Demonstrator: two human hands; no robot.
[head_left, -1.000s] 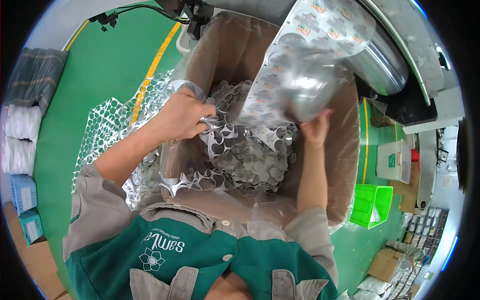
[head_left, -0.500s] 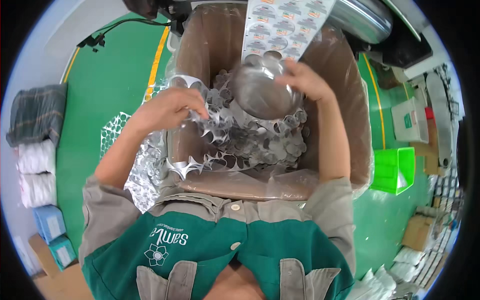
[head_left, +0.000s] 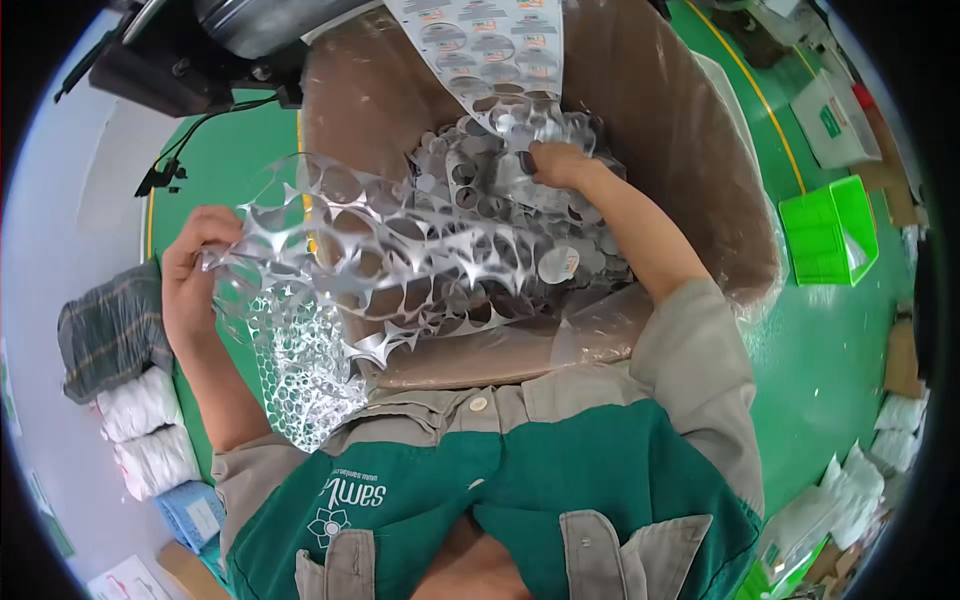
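Observation:
My left hand (head_left: 203,245) is closed on the end of a silvery punched foil strip (head_left: 360,235) full of round holes. The strip stretches slantwise across the bin to the right, over its left rim. My right hand (head_left: 560,164) is closed at the lower, punched end of a printed foil sheet (head_left: 480,45) hanging in from the far side; its fingertips are partly hidden among the foil. Beneath lie many loose round foil discs (head_left: 600,262) in a brown bin (head_left: 665,110) lined with clear plastic. One printed disc (head_left: 558,265) lies near the strip.
More punched foil (head_left: 305,370) is heaped beside the bin on the left. A dark machine part (head_left: 170,70) with a metal roller (head_left: 265,22) overhangs the far left. A bright green crate (head_left: 825,232) stands on the floor to the right. White bundles (head_left: 145,425) lie far left.
My left hand has moved left and out, stretching the foil strip. My right hand has moved slightly left; the rounded shiny thing it held is out of sight. The view has turned.

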